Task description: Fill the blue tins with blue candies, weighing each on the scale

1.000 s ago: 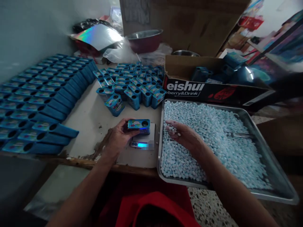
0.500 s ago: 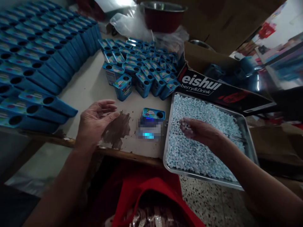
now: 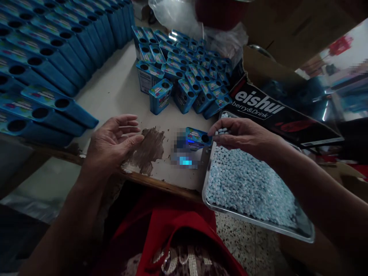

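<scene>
The right hand holds small blue candies cupped in its grip, touching the hole end of the blue tin on the scale near the tabletop's front edge. The left hand hovers beside it, fingers spread, palm up. The metal tray of candies overhangs that edge.

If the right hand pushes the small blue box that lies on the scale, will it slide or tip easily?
The small blue box lies flat on the scale, so it probably slides rather than tips. It looks small and thin-walled, likely light, so a nudge from the right hand may move it. Its open round hole might let candies spill if tilted.
</scene>
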The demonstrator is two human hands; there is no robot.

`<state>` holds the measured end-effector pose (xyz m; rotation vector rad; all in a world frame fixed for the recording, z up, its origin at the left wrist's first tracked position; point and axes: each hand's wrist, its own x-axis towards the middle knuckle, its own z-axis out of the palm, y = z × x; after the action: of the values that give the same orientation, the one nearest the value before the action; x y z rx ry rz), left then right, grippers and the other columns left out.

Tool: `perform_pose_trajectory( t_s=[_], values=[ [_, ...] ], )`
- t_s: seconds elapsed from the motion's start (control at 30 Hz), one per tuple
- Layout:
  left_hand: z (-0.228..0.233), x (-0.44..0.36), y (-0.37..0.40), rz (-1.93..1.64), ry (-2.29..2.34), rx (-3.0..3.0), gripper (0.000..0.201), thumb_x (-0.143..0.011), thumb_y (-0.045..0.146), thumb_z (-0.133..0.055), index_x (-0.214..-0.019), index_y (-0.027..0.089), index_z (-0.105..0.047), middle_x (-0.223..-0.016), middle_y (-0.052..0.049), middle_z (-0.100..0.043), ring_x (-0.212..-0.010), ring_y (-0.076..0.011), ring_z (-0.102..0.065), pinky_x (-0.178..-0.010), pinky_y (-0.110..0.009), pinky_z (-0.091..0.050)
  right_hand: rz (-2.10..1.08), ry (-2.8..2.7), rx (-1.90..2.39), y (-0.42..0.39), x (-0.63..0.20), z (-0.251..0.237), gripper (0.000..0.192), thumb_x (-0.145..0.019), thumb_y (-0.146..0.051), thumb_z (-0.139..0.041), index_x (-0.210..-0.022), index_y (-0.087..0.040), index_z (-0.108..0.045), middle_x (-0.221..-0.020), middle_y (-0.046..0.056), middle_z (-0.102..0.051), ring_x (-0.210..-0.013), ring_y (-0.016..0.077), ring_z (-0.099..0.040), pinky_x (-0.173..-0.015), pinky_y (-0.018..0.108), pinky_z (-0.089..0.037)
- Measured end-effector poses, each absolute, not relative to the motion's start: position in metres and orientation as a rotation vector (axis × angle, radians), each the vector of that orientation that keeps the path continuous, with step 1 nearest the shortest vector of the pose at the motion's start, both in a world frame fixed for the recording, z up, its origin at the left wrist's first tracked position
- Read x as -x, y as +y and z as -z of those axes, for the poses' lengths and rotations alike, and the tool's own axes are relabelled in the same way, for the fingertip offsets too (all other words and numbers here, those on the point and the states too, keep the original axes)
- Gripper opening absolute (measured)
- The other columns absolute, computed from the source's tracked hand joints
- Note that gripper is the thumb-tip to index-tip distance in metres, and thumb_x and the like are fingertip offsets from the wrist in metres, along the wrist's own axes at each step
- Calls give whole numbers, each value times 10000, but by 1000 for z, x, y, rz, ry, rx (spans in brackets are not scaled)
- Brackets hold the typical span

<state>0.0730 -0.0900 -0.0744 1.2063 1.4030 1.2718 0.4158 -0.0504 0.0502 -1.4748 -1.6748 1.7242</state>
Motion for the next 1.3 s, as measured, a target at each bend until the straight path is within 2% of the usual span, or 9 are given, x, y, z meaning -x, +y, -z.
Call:
perform_pose_trajectory(
  t_s=[0.27,0.37,0.63,0.8,0.93,1.03,1.13,1.2,1.3],
  values=[
    [78,-67,-92,-1250,1413,-1170,563,-690,378,-944,-1212,278,-760,-1115,-37,-776,-1084,-270,-744,-944,-386,-650,-1723,-1503,1464,-55,-411,-45,161,-912,-291,-834,-1019,-174,-807,-789,43,-711,-626,118,-545,-536,243,-411],
    [73,-72,-92,-1232,1426,-1162,560,-703,387,-941,-1216,255,-758,-1094,-45,-777,-1070,-269,-745,-988,-424,-640,-1649,-1557,1486,-53,-410,-46,129,-911,-283,-834,-972,-174,-805,-730,29,-676,-598,107,-510,-516,233,-380],
    [73,-84,-94,-1132,1358,-1162,577,-719,394,-930,-1229,199,-745,-1105,-78,-758,-1110,-284,-733,-1076,-483,-605,-1586,-1755,1468,-53,-411,-49,183,-938,-342,-793,-1041,-191,-802,-671,-11,-581,-594,114,-460,-528,249,-328],
    [77,-85,-92,-1057,1333,-1204,635,-718,454,-925,-1267,202,-732,-1162,-104,-754,-1118,-303,-730,-1091,-529,-584,-1237,-2101,1498,-53,-409,-45,182,-891,-314,-829,-1052,-230,-824,-784,3,-654,-685,144,-531,-605,270,-373],
    [79,-86,-92,-1024,1319,-1224,687,-708,467,-932,-1305,199,-720,-1189,-111,-751,-1087,-304,-737,-1051,-506,-607,-1041,-2144,1499,-50,-406,-38,286,-796,-278,-924,-1062,-247,-825,-815,-7,-672,-723,156,-533,-650,278,-380],
    [79,-85,-92,-1006,1316,-1223,696,-710,470,-930,-1312,197,-714,-1190,-113,-754,-1051,-291,-744,-1014,-488,-626,-1151,-2021,1501,-48,-406,-36,330,-758,-292,-956,-1054,-225,-825,-854,10,-688,-751,163,-551,-649,278,-385],
    [79,-84,-92,-982,1337,-1246,678,-716,483,-927,-1295,199,-721,-1174,-114,-763,-1046,-288,-744,-1014,-492,-627,-1452,-1720,1511,-50,-411,-36,305,-790,-314,-924,-1051,-203,-811,-849,18,-688,-723,151,-555,-622,271,-406],
    [78,-83,-92,-971,1342,-1254,671,-716,481,-926,-1292,203,-726,-1175,-116,-762,-1066,-294,-741,-1033,-504,-619,-1588,-1391,1518,-54,-419,-35,238,-806,-255,-884,-1017,-191,-794,-820,11,-671,-694,134,-545,-613,258,-434],
    [75,-84,-93,-966,1334,-1259,644,-728,449,-915,-1294,204,-729,-1200,-119,-753,-1096,-300,-738,-1061,-517,-606,-1600,-968,1493,-65,-440,-25,240,-714,-81,-823,-930,-171,-768,-837,21,-685,-699,111,-569,-607,221,-474]
  ],
)
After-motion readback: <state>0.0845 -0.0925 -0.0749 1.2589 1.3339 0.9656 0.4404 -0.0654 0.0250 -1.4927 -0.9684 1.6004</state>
